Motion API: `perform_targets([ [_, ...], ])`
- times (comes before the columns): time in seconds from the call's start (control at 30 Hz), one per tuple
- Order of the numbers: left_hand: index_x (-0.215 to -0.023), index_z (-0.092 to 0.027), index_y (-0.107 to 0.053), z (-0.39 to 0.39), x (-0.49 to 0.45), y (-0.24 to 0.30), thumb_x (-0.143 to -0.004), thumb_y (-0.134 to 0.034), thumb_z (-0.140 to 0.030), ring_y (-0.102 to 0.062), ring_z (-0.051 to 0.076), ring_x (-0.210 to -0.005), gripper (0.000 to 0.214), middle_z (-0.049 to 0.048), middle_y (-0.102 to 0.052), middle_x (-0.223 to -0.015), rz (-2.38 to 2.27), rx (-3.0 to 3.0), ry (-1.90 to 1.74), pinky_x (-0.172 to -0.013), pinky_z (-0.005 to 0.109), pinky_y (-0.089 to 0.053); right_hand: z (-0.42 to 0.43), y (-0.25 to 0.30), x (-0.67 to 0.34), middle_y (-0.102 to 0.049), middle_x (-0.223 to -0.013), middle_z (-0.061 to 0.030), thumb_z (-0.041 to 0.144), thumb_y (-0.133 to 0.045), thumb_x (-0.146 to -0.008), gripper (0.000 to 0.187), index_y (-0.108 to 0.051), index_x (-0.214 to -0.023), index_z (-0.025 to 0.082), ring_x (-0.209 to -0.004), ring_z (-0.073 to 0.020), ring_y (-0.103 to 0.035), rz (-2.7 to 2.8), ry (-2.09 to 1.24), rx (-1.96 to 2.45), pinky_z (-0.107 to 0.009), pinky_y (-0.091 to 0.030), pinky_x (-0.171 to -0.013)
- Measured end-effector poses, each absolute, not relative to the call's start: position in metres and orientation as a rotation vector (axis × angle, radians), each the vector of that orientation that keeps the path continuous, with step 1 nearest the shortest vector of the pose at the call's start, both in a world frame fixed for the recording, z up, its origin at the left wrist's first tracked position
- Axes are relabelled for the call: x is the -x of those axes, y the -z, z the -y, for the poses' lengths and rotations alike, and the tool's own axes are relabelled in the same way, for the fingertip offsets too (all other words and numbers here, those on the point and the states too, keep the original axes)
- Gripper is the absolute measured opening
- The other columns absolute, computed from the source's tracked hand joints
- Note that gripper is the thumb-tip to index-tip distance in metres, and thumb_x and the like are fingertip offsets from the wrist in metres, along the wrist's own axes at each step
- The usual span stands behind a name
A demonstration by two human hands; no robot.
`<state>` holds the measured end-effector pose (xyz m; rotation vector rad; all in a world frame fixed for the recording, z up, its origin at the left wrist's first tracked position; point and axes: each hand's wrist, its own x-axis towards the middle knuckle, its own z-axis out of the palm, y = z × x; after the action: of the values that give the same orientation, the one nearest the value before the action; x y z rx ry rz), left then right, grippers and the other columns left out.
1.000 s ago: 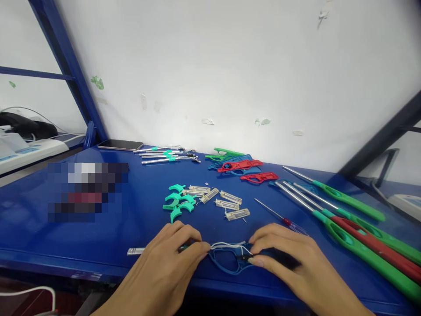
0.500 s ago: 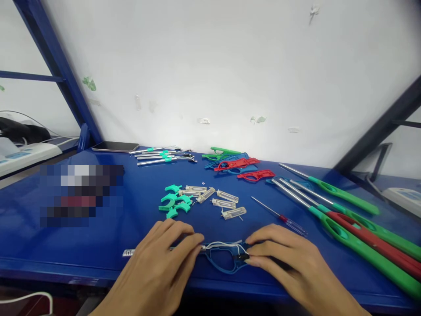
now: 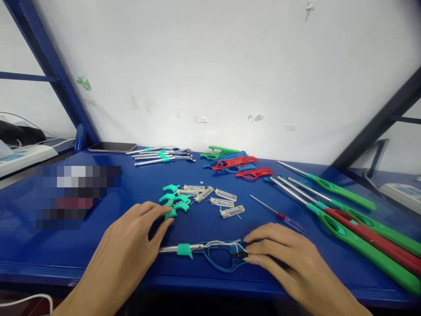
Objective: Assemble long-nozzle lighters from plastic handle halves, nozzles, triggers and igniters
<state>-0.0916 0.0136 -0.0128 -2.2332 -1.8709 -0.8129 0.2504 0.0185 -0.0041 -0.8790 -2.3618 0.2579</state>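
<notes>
Thumb and forefinger of my left hand (image 3: pixel 134 241) close on the nearest teal trigger piece (image 3: pixel 171 213) of a small pile; the other fingers are partly hidden. My right hand (image 3: pixel 286 256) grips the right end of a blue lighter handle half (image 3: pixel 219 265), fingertips at a small black block (image 3: pixel 241 254) with white wires. A metal lighter tube (image 3: pixel 169 249) with a teal collar (image 3: pixel 184 250) lies in line with the handle half, its left end behind my left hand. Beside the pile are several clear lighter fuel tanks (image 3: pixel 222 202).
Wired metal tubes (image 3: pixel 153 161) lie at the back, near a phone (image 3: pixel 112 147). Red handle halves (image 3: pixel 253 174) and blue and green ones are stacked behind the tanks. A screwdriver (image 3: pixel 282 216) and several long lighters (image 3: pixel 368 232) lie at right. A blurred patch (image 3: pixel 75 197) covers something at left.
My left hand has left the metal tube and moved up and left to the teal trigger pieces, uncovering the teal collar. My right hand stays on the handle half.
</notes>
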Motion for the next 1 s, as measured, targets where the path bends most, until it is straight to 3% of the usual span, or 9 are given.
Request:
perform_targets([
  [0.27, -0.121, -0.028, -0.078, -0.012, 0.096, 0.013, -0.107, -0.052, -0.039, -0.077, 0.027, -0.092, 0.032, 0.0034, -0.079, -0.107, 1.873, 2.26, 0.814, -0.073, 0.037, -0.057, -0.016, 0.008, -0.25, -0.079, -0.116, 0.0058, 0.026, -0.065, -0.11, 0.012, -0.073, -0.114, 0.033, -0.103, -0.0116, -0.077, 2.362, -0.287, 0.907, -0.022, -0.057, -0.096],
  [0.4, -0.12, -0.028, -0.077, -0.005, 0.086, 0.002, -0.108, -0.052, -0.041, -0.079, 0.023, -0.095, 0.031, 0.0018, -0.08, -0.111, 1.759, 2.222, 1.0, -0.08, 0.033, -0.06, -0.017, 0.008, -0.25, -0.079, -0.115, 0.0054, 0.03, -0.062, -0.112, 0.011, -0.073, -0.113, 0.033, -0.101, -0.0122, -0.077, 2.354, -0.275, 0.901, -0.023, -0.057, -0.094],
  [0.6, -0.119, -0.034, -0.074, 0.011, 0.055, -0.017, -0.107, -0.062, -0.037, -0.076, 0.008, -0.078, 0.017, -0.0087, -0.078, -0.097, 1.556, 2.332, 1.332, -0.073, 0.013, -0.058, -0.019, 0.007, -0.249, -0.08, -0.111, 0.0037, 0.034, -0.061, -0.112, 0.013, -0.073, -0.113, 0.031, -0.099, -0.0137, -0.078, 2.354, -0.246, 0.881, -0.025, -0.058, -0.093],
  [0.7, -0.114, -0.035, -0.073, 0.014, 0.041, -0.017, -0.108, -0.064, -0.033, -0.077, 0.005, -0.081, 0.011, -0.0115, -0.079, -0.097, 1.473, 2.477, 1.414, -0.079, 0.009, -0.058, -0.019, 0.007, -0.249, -0.08, -0.11, 0.0034, 0.034, -0.061, -0.112, 0.013, -0.073, -0.112, 0.03, -0.098, -0.0141, -0.078, 2.353, -0.236, 0.879, -0.026, -0.058, -0.092],
  [0.83, -0.112, -0.031, -0.071, 0.018, 0.032, -0.006, -0.113, -0.058, -0.032, -0.078, 0.006, -0.086, 0.013, -0.0089, -0.08, -0.101, 1.359, 2.482, 1.398, -0.09, 0.011, -0.059, -0.018, 0.007, -0.248, -0.08, -0.11, 0.0034, 0.033, -0.062, -0.112, 0.012, -0.073, -0.111, 0.03, -0.098, -0.0139, -0.077, 2.346, -0.246, 0.887, -0.026, -0.058, -0.092],
  [1.0, -0.137, -0.022, -0.067, 0.023, 0.036, 0.015, -0.112, -0.052, -0.015, -0.075, 0.017, -0.112, 0.03, 0.0041, -0.079, -0.121, 1.122, 2.521, 1.076, -0.108, 0.029, -0.057, -0.019, 0.008, -0.249, -0.079, -0.11, 0.004, 0.032, -0.062, -0.111, 0.01, -0.072, -0.112, 0.031, -0.099, -0.0145, -0.075, 2.338, -0.271, 0.888, -0.028, -0.058, -0.092],
])
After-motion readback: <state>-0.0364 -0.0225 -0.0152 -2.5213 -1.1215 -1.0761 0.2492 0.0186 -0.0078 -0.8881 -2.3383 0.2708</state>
